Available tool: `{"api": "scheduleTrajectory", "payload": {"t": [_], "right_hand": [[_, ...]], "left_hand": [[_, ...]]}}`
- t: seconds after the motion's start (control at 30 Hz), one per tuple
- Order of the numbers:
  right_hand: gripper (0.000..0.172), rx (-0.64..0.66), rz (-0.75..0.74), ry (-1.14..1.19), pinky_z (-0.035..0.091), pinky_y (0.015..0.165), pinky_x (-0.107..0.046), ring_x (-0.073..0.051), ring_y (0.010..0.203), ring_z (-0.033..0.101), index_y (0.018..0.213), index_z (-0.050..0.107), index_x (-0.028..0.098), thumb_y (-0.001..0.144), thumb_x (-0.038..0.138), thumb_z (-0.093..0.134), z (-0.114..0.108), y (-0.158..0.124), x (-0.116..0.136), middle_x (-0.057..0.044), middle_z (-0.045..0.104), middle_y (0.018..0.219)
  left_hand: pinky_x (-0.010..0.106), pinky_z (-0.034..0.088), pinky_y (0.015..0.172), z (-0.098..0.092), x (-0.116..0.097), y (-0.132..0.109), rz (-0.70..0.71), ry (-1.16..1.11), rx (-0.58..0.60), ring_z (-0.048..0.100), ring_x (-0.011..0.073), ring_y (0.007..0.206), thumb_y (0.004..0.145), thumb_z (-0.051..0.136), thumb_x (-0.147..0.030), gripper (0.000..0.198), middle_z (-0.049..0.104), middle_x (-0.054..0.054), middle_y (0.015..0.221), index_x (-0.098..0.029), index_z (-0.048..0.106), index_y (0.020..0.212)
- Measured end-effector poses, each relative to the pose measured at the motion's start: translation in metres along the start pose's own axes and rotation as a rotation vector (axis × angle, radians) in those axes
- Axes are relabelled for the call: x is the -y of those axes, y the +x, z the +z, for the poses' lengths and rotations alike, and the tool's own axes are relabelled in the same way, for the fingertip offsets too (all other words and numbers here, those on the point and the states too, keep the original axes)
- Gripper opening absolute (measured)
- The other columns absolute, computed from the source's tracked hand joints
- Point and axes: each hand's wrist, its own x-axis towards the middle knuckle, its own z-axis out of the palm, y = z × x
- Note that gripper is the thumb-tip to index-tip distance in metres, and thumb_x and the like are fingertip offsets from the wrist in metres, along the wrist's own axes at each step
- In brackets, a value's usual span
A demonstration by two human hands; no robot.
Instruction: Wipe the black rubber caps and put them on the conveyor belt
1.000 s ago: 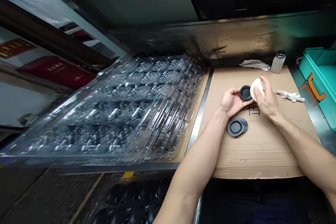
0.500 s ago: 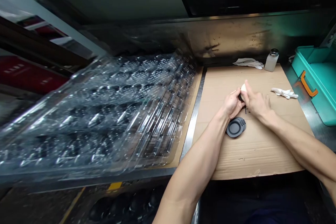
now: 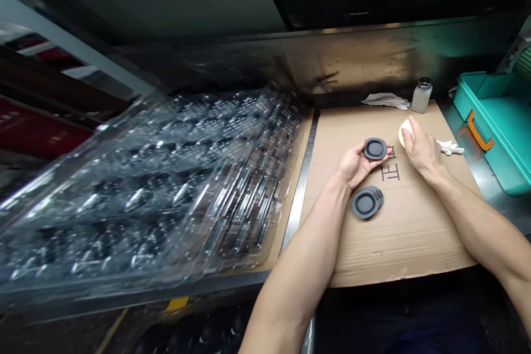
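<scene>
A: Left hand [image 3: 353,165] up over the cardboard sheet [image 3: 415,232], fingers pinching a dark round cap [image 3: 375,148] by its rim.
B: And the right hand [image 3: 420,150]?
A: Just beside it, apart, fingers curled round a pale pad [image 3: 405,131].
B: Below?
A: A small stack of caps [image 3: 366,202] lies on the surface; clear trays [image 3: 166,188] far left.

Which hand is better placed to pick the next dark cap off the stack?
Probably left: the left hand is nearer the stack, though it holds a cap; the right hand grips a pad.
</scene>
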Motion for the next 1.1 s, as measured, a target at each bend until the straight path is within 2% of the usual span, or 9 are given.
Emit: {"api": "scheduleTrajectory", "payload": {"t": [0.27, 0.37, 0.43, 0.6, 0.7, 0.83, 0.97, 1.03, 1.1], "right_hand": [[0.063, -0.019, 0.025, 0.126, 0.051, 0.091, -0.049, -0.041, 0.109, 0.070, 0.157, 0.045, 0.020, 0.108, 0.055, 0.030, 0.005, -0.003, -0.011, -0.021, 0.074, 0.125], [0.059, -0.052, -0.006, 0.215, 0.050, 0.087, -0.047, -0.040, 0.104, 0.071, 0.152, 0.048, 0.020, 0.106, 0.054, 0.033, 0.004, -0.004, -0.011, -0.020, 0.075, 0.120], [0.057, -0.059, -0.100, 0.334, 0.050, 0.082, -0.042, -0.036, 0.096, 0.071, 0.148, 0.049, 0.020, 0.105, 0.055, 0.037, 0.000, -0.008, -0.009, -0.015, 0.077, 0.109], [0.041, 0.157, -0.346, 0.539, 0.046, 0.070, -0.031, -0.023, 0.075, 0.066, 0.120, 0.067, 0.022, 0.096, 0.052, 0.056, -0.005, -0.021, 0.001, -0.003, 0.074, 0.082], [0.035, 0.179, -0.322, 0.625, 0.047, 0.071, -0.030, -0.021, 0.079, 0.066, 0.106, 0.072, 0.020, 0.093, 0.050, 0.058, 0.003, -0.022, 0.005, -0.003, 0.075, 0.087], [0.039, 0.184, -0.323, 0.783, 0.051, 0.076, -0.029, -0.020, 0.086, 0.068, 0.112, 0.071, 0.018, 0.094, 0.049, 0.055, 0.012, -0.021, 0.008, -0.004, 0.077, 0.099], [0.031, 0.355, -0.377, 0.627, 0.050, 0.074, -0.028, -0.021, 0.083, 0.070, 0.100, 0.077, 0.019, 0.090, 0.043, 0.061, 0.004, -0.017, 0.001, -0.004, 0.079, 0.092], [0.030, 0.173, -0.246, 0.415, 0.048, 0.076, -0.031, -0.025, 0.086, 0.071, 0.101, 0.078, 0.019, 0.093, 0.040, 0.058, -0.004, -0.014, -0.005, -0.008, 0.079, 0.093], [0.038, -0.138, -0.069, 0.257, 0.048, 0.081, -0.034, -0.029, 0.095, 0.072, 0.118, 0.075, 0.019, 0.100, 0.040, 0.048, -0.010, -0.012, -0.011, -0.013, 0.080, 0.105]], "left_hand": [[0.036, 0.064, 0.095, 0.002, -0.009, -0.007, -0.077, -0.069, 0.027, 0.073, 0.0301, 0.121, 0.112, 0.025, -0.037, 0.057, 0.073, 0.026, 0.129, 0.000, 0.061, 0.136], [0.038, 0.063, 0.097, 0.000, -0.007, -0.004, -0.077, -0.039, 0.026, 0.074, 0.0300, 0.119, 0.112, 0.025, -0.037, 0.057, 0.074, 0.026, 0.126, -0.001, 0.065, 0.129], [0.039, 0.063, 0.096, -0.003, -0.004, 0.000, -0.052, 0.005, -0.006, 0.076, 0.0286, 0.113, 0.112, 0.028, -0.037, 0.053, 0.076, 0.024, 0.118, -0.003, 0.069, 0.119], [0.042, 0.062, 0.097, -0.009, 0.007, 0.005, 0.078, 0.092, -0.076, 0.077, 0.0197, 0.090, 0.108, 0.050, -0.034, 0.030, 0.079, 0.011, 0.097, -0.012, 0.070, 0.105], [0.042, 0.060, 0.099, -0.008, 0.012, 0.004, 0.110, 0.145, -0.029, 0.076, 0.0199, 0.092, 0.103, 0.062, -0.037, 0.026, 0.078, 0.010, 0.095, -0.012, 0.070, 0.100], [0.042, 0.060, 0.099, -0.005, 0.014, 0.001, 0.138, 0.198, 0.008, 0.076, 0.0217, 0.097, 0.103, 0.062, -0.036, 0.026, 0.078, 0.011, 0.094, -0.011, 0.070, 0.097], [0.039, 0.063, 0.091, -0.005, 0.013, 0.001, 0.119, 0.235, -0.034, 0.077, 0.0214, 0.090, 0.105, 0.056, -0.031, 0.027, 0.079, 0.013, 0.093, -0.010, 0.071, 0.097], [0.036, 0.064, 0.084, -0.005, 0.011, 0.001, 0.097, 0.230, -0.058, 0.078, 0.0224, 0.088, 0.107, 0.052, -0.033, 0.033, 0.080, 0.016, 0.096, -0.008, 0.071, 0.098], [0.034, 0.064, 0.078, -0.005, 0.008, 0.002, 0.072, 0.200, -0.063, 0.079, 0.0243, 0.089, 0.109, 0.045, -0.036, 0.041, 0.079, 0.021, 0.102, -0.006, 0.072, 0.100]]}}
